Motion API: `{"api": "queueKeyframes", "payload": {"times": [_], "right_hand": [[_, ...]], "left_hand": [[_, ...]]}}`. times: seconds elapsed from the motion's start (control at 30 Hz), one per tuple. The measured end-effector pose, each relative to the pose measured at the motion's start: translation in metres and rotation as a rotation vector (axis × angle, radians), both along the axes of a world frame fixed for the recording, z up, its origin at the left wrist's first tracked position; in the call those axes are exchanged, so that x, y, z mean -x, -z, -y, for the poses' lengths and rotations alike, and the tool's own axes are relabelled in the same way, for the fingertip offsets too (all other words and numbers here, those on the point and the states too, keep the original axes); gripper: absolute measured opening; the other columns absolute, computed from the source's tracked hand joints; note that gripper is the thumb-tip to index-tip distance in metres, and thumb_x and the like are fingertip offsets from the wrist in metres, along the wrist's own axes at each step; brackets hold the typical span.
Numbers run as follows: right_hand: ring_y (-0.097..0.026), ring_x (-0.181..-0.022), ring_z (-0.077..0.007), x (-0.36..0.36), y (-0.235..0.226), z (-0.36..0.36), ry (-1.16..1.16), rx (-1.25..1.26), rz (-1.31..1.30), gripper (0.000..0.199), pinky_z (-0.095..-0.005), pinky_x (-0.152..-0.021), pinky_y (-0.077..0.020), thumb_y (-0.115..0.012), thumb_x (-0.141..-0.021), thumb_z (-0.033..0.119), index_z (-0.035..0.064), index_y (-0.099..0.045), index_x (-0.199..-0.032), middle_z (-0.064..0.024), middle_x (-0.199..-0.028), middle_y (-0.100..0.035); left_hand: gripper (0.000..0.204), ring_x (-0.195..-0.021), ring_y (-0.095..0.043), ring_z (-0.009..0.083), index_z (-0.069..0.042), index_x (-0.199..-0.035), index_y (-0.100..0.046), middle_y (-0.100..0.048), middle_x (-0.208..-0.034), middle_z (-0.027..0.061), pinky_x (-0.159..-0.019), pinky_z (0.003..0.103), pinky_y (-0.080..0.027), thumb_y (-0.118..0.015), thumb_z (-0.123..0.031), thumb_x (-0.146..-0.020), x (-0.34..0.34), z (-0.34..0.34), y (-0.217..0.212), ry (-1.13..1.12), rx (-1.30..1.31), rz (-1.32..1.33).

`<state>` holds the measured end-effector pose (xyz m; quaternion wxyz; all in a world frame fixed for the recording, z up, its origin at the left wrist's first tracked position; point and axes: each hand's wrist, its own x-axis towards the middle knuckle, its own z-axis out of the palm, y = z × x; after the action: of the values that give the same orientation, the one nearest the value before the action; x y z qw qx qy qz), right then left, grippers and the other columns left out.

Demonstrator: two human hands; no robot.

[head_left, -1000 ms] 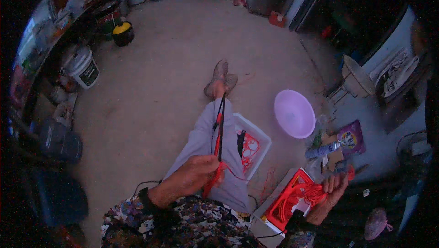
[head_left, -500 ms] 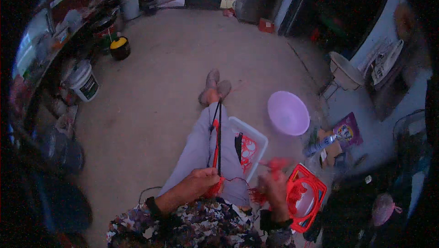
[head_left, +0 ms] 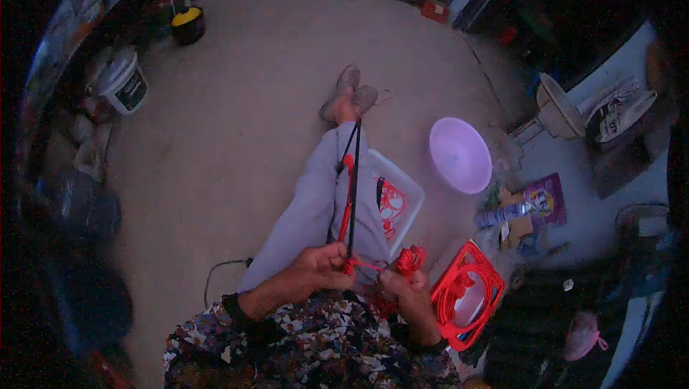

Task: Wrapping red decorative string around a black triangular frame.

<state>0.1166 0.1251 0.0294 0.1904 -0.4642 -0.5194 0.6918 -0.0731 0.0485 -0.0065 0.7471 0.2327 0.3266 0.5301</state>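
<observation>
Over the lap, both hands (head_left: 362, 278) pinching red cord (head_left: 373, 265), fingertips hidden, black rod (head_left: 353, 195) upright.

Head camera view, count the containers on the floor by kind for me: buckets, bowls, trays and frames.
Buckets: 2, a white bucket and a dark bucket with a yellow top.
Bowls: 1, a pale purple bowl.
Trays: 1, a clear tray with red cord inside.
Frames: 1, a red frame wound with red cord.
Total: 5
</observation>
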Motion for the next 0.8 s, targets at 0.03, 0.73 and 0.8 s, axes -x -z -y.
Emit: {"api": "queueKeyframes", "payload": {"times": [0.03,0.73,0.8], "right_hand": [[-0.051,-0.046,-0.0105,0.002,-0.002,0.0,0.014,-0.028,0.005,0.018,-0.0243,-0.042,-0.0381,-0.063,-0.077,0.024,0.0071,-0.057,-0.076,-0.0013,-0.058,-0.056],[-0.05,-0.059,-0.0084,-0.01,0.013,-0.014,-0.048,-0.13,0.133,0.015,-0.0243,-0.053,-0.0409,-0.065,-0.073,0.016,0.0058,-0.057,-0.081,0.0013,-0.069,-0.056],[-0.051,-0.055,-0.0094,-0.003,0.014,-0.024,-0.042,-0.313,0.108,0.023,-0.0255,-0.052,-0.0407,-0.065,-0.076,0.026,0.0049,-0.061,-0.083,0.0006,-0.067,-0.059]], "left_hand": [[0.026,-0.083,-0.051,0.0064,-0.002,-0.103,-0.049,-0.056,-0.09,0.0012,-0.073,0.021,-0.042,-0.059,-0.002,-0.079,0.003,-0.001,-0.005,0.007,0.01,-0.011],[0.025,-0.086,-0.055,0.0093,-0.003,-0.105,-0.051,-0.059,-0.092,0.0039,-0.077,0.024,-0.044,-0.059,-0.009,-0.082,0.024,0.007,-0.001,-0.121,0.055,-0.46],[0.022,-0.086,-0.056,0.0104,-0.001,-0.102,-0.053,-0.059,-0.092,0.0046,-0.077,0.026,-0.045,-0.058,-0.009,-0.082,0.035,0.004,0.0,-0.224,0.052,-0.497]]}}
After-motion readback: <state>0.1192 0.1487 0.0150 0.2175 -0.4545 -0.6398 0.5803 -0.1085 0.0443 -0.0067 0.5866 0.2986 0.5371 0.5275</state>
